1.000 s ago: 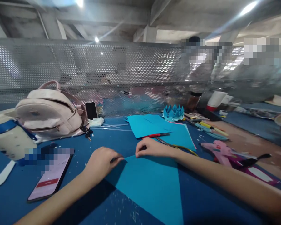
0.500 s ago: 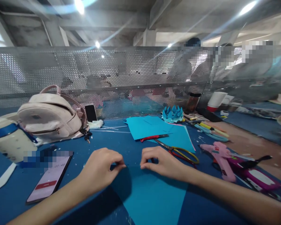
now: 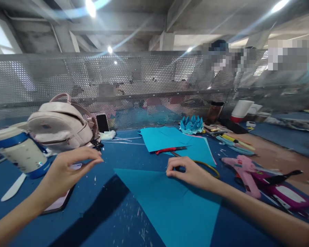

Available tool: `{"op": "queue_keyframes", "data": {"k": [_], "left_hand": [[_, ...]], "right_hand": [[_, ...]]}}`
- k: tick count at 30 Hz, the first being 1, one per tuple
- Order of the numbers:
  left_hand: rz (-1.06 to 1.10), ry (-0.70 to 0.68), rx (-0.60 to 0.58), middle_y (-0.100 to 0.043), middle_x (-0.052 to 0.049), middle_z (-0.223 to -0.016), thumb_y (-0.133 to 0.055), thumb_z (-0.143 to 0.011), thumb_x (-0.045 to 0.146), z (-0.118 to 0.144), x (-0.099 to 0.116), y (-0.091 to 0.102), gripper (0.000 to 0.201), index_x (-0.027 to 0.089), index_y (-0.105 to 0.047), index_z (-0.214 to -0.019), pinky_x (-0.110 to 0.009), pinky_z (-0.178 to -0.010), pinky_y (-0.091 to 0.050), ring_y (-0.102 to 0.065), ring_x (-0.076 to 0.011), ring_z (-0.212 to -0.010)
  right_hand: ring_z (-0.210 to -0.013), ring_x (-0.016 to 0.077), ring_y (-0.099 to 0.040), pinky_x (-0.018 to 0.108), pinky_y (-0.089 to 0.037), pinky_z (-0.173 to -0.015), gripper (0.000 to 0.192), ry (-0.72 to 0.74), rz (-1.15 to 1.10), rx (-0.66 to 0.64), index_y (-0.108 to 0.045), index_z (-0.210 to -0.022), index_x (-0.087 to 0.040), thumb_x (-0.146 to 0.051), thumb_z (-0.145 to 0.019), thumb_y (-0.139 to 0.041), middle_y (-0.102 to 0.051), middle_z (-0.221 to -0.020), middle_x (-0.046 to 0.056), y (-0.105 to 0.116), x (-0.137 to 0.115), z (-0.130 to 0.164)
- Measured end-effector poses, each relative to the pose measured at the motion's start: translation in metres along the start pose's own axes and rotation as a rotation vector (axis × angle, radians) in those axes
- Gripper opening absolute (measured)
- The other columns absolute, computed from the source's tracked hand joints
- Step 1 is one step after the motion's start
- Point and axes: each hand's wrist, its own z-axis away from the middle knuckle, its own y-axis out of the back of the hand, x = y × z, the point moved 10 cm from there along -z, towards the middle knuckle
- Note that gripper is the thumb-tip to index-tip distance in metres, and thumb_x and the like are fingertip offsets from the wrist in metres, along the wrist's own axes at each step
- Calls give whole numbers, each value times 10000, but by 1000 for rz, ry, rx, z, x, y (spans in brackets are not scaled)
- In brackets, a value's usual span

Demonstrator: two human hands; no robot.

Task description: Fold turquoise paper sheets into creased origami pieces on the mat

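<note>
A large teal paper sheet [image 3: 170, 206], folded into a triangle, lies flat on the blue table [image 3: 113, 219] in front of me. My right hand [image 3: 190, 171] rests on its far edge, fingertips pinching the paper down. My left hand [image 3: 67, 169] is lifted off the sheet, to the left above a phone [image 3: 59, 202], fingers curled with thumb and forefinger near each other and nothing in them. Scissors with yellow handles [image 3: 208, 166] lie just behind my right hand.
A pink backpack [image 3: 61, 125], a blue-and-white bottle [image 3: 23, 154] and a white paper knife [image 3: 14, 187] sit at the left. More teal sheets [image 3: 170, 139], a red cutter [image 3: 170, 150], a teal paper lotus [image 3: 192, 124], a pink glue gun [image 3: 243, 169] and cups lie further back. A perforated metal screen [image 3: 144, 79] closes off the far edge.
My left hand has let go of the sheet's far edge and swung up to the left over the phone. My right hand stayed on the paper, shifting slightly right.
</note>
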Motion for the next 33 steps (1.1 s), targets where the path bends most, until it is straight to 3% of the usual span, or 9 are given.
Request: {"op": "queue_keyframes", "data": {"k": [2, 6, 9, 13, 16, 22, 25, 28, 33], "left_hand": [[-130, -135, -37, -718, -38, -1047, -528, -946, 340, -7, 23, -9, 197, 245, -681, -1025, -358, -868, -498, -643, -214, -984], [-361, -409, -189, -716, -75, -1062, -541, -949, 335, -11, 78, -52, 301, 174, -611, -1194, -435, -898, -453, -640, -247, -975], [-344, -441, -254, -724, -88, -1012, -540, -950, 285, -16, 97, -79, 266, 147, -624, -1162, -401, -821, -467, -651, -246, -912], [-134, -348, -259, -747, -8, -859, -521, -953, 200, -30, 98, -90, 192, 219, -708, -911, -330, -795, -452, -662, -187, -823], [-53, -226, -275, -748, 25, -859, -611, -908, 232, -36, 92, -90, 109, 242, -719, -896, -293, -767, -449, -665, -171, -822], [-218, -141, -389, -745, 1, -815, -704, -832, 257, -32, 90, -99, 49, 234, -730, -867, -312, -697, -451, -670, -221, -784], [-173, -117, -392, -753, 25, -782, -713, -814, 212, -34, 88, -101, 52, 257, -739, -813, -288, -671, -448, -675, -207, -766], [-193, -135, -396, -759, 15, -781, -706, -812, 192, -38, 88, -101, 68, 244, -743, -788, -302, -701, -454, -681, -218, -788], [-219, -146, -403, -745, 24, -760, -692, -824, 193, -40, 86, -94, 88, 245, -732, -767, -297, -679, -438, -669, -207, -770]], "right_hand": [[-766, 161, -600, 270, -431, -724, 250, 30, -2, -6, -675, -738, -166, -334, -899, -583, -664, -813, 32, -5, -7, -3], [-755, 144, -601, 248, -420, -707, 198, 114, 26, -6, -673, -741, -160, -268, -892, -602, -662, -795, 20, -15, -30, -7], [-745, 144, -598, 246, -416, -699, 174, 156, 63, 16, -671, -751, -161, -246, -888, -605, -662, -778, 16, -19, -45, -10], [-721, 142, -591, 240, -415, -680, 149, 165, 108, 31, -662, -770, -161, -228, -885, -596, -664, -781, 17, -19, -57, -13], [-737, 144, -586, 240, -414, -695, 130, 181, 148, 23, -651, -792, -161, -217, -889, -586, -660, -799, 17, -20, -63, -12], [-767, 151, -583, 239, -405, -706, 141, 221, 178, 45, -631, -795, -170, -230, -908, -574, -665, -825, 23, -20, -72, -10], [-805, 153, -596, 233, -399, -715, 59, 232, 215, 44, -628, -843, -184, -169, -883, -589, -677, -870, 15, -23, -78, -10], [-817, 157, -605, 232, -391, -708, 95, 247, 282, 46, -618, -867, -191, -103, -852, -585, -679, -886, 12, -24, -84, -11], [-781, 159, -605, 235, -396, -688, 96, 246, 315, 37, -625, -844, -192, -215, -913, -563, -685, -874, 23, -20, -81, -10]]}}
